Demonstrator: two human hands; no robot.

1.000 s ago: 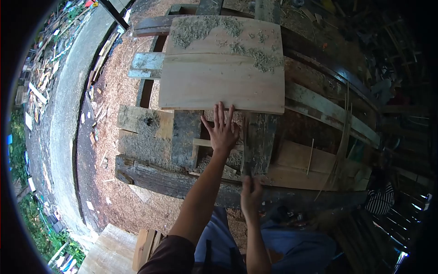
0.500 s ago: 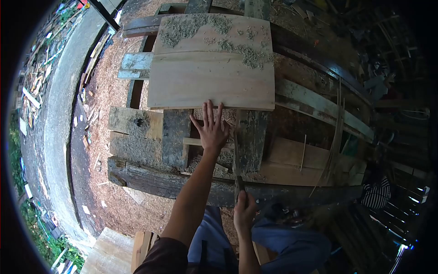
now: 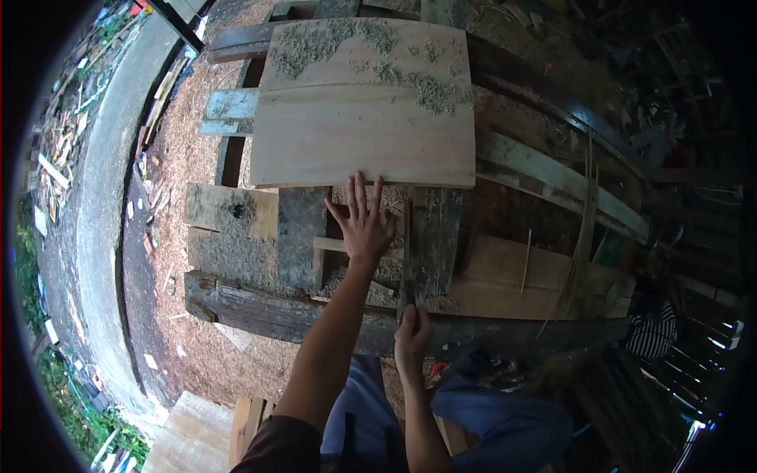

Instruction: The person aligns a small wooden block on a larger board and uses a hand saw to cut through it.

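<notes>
A wide wooden board lies across dark timbers, its far half scattered with shavings. My left hand is open, fingers spread, with the fingertips pressed at the board's near edge. Lower and to the right, my right hand is wrapped around the handle of a handsaw, seen nearly edge-on. Its thin dark blade points away from me and reaches up close to the board's near edge, just right of my left hand.
A thick dark beam runs across in front of my legs. Pale planks and thin strips lie at the right. Shavings cover the ground, and a concrete strip runs along the left. Stacked wood sits at the lower left.
My right hand has moved forward and slightly left with the handsaw, toward the board. My left hand stays spread at the board's edge. The view has shifted slightly.
</notes>
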